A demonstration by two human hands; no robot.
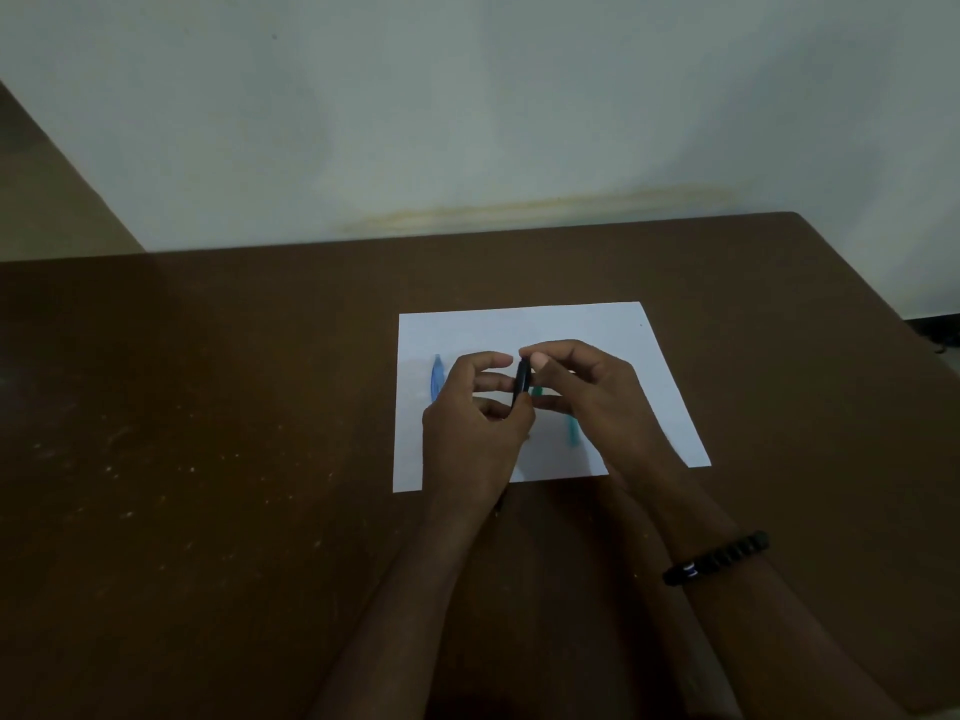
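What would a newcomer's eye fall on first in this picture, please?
The white sheet of paper stands out, bright on the dark brown table, near its middle. Over it the left hand and the right hand pinch a black pen between them. A blue pen lies on the sheet's left part, and a green pen shows partly under the right hand.

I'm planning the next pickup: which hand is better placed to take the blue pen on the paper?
Left, probably. The left hand sits right beside the blue pen; the right hand is beyond the black pen both hold.
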